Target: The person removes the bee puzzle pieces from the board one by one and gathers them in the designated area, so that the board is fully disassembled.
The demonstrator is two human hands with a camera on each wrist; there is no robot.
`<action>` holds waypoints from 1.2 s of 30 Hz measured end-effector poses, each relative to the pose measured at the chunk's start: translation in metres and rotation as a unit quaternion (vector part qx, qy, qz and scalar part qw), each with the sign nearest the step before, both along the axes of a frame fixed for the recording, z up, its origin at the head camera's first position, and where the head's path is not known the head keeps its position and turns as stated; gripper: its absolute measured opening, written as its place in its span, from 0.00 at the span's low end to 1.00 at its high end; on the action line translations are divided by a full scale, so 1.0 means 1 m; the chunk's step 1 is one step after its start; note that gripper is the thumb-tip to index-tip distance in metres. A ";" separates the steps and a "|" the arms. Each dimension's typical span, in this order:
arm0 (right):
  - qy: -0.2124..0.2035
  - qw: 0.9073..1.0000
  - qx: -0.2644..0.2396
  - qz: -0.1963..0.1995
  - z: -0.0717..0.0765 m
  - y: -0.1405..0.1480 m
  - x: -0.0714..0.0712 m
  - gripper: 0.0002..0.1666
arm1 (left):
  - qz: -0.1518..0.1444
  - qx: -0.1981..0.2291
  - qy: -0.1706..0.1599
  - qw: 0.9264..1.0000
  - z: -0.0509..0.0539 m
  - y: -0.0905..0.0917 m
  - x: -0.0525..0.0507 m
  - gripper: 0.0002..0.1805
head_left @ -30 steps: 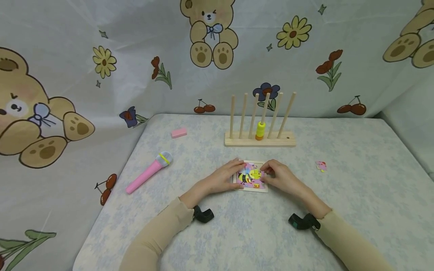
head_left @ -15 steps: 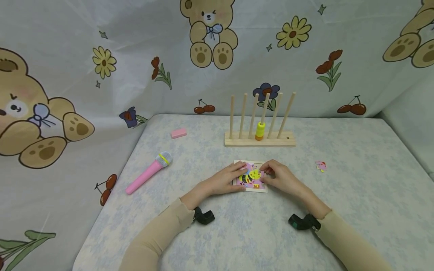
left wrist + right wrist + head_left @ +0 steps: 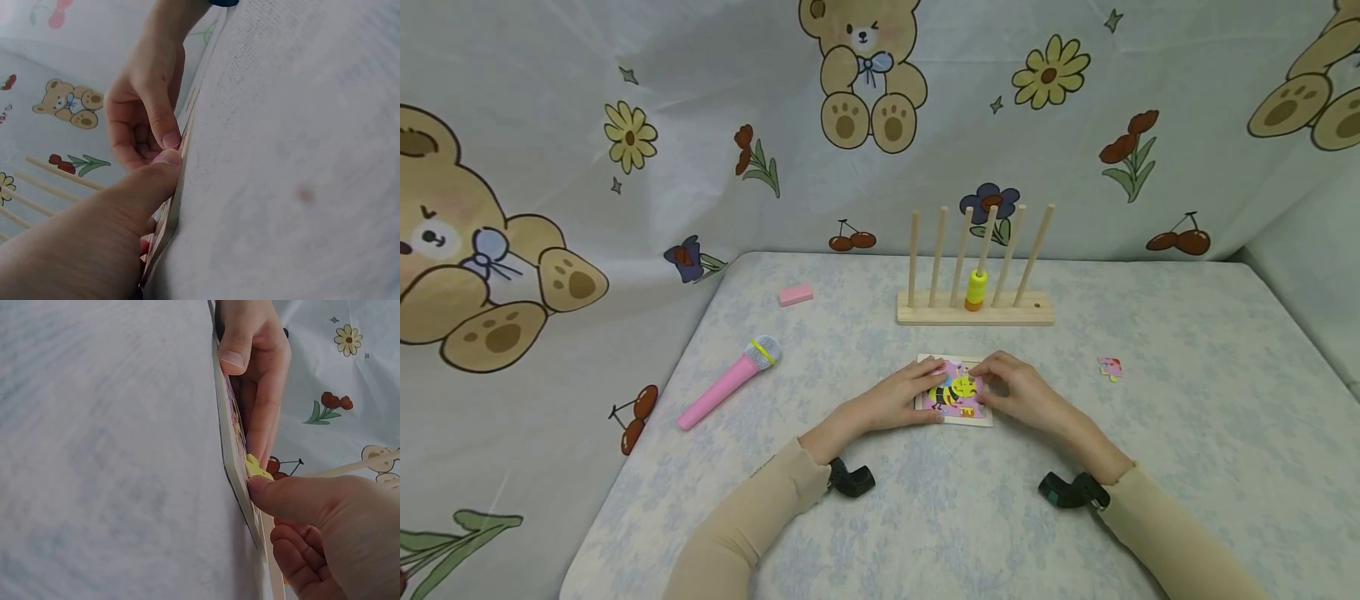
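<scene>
A small bee jigsaw puzzle (image 3: 953, 403) in a pale wooden frame lies on the table between both hands. My left hand (image 3: 891, 403) rests across its left side, fingers extended over the picture and thumb along the near edge. From the right, my right hand (image 3: 1028, 397) pinches a yellow puzzle piece (image 3: 255, 466) between thumb and fingers, at the right part of the picture. In the right wrist view this piece stands tilted against the board; its lower edge is hidden by the thumb. Another pink puzzle piece (image 3: 1111, 367) lies apart to the right.
Behind the puzzle stands a wooden peg rack (image 3: 925, 314) with several upright rods and yellow and orange beads (image 3: 976, 288) on one. A pink toy microphone (image 3: 722, 390) and a pink block (image 3: 796, 294) lie at left. A patterned cloth hangs behind the table.
My left fingers have slid slightly right, further over the picture. My right hand stays at the puzzle's right side, its fingertips shifting a little left with the yellow piece.
</scene>
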State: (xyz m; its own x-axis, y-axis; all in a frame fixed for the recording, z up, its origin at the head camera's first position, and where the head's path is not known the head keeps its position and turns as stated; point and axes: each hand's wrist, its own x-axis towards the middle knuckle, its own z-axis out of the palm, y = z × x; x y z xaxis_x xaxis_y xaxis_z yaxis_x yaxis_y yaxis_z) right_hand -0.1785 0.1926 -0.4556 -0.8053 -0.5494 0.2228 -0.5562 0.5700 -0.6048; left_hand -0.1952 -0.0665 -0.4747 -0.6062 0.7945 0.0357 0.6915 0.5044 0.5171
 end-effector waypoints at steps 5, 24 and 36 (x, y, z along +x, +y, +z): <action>0.071 0.997 0.028 0.012 -0.002 0.000 -0.001 0.17 | 0.002 -0.001 0.000 1.000 0.000 0.000 0.000 0.39; 0.077 0.995 -0.065 -0.005 0.019 0.030 -0.004 0.15 | 0.010 -0.004 -0.001 1.000 -0.002 0.000 -0.001 0.42; 0.065 0.991 -0.038 -0.111 0.033 0.129 0.030 0.18 | 0.016 0.002 -0.018 1.000 -0.002 -0.002 0.000 0.45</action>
State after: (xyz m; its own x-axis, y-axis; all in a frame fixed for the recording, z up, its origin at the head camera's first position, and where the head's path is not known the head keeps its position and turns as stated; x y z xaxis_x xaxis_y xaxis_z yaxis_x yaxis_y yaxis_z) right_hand -0.1483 0.3212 -0.4222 -0.8662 -0.3390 0.3671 -0.4982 0.6421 -0.5826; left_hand -0.1957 -0.0681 -0.4772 -0.6321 0.7747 0.0169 0.6561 0.5235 0.5437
